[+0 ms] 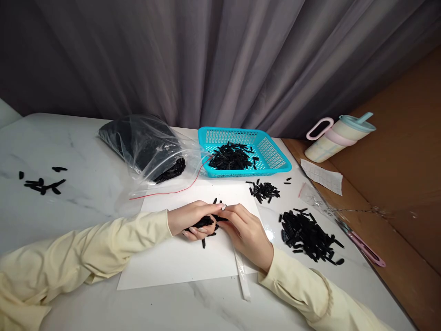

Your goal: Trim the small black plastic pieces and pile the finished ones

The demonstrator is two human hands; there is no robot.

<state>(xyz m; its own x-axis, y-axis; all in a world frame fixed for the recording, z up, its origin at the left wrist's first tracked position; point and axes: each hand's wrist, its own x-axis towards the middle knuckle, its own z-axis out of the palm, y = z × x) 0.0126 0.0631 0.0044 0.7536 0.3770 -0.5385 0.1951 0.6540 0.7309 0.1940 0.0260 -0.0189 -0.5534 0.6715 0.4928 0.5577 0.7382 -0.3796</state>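
Note:
My left hand [193,216] is curled round a bunch of small black strips [206,221] over a white sheet of paper [151,262]. My right hand [248,234] meets it at the fingertips, with thumb and fingers pinched on the end of a black strip [220,218]. A small whitish bit shows by the left thumb tip; I cannot make out what it is. More loose black strips [204,242] lie on the paper under my hands. A narrow whitish strip [242,278] runs out from beneath my right hand toward the table's front.
Behind the paper are a clear zip bag [138,142] of black strips and a blue basket [279,161] with more. Piles of strips [310,236] lie right, a few [44,186] left. A tumbler [339,138], plastic bag [313,197] and pink-handled tool [367,248] are at right.

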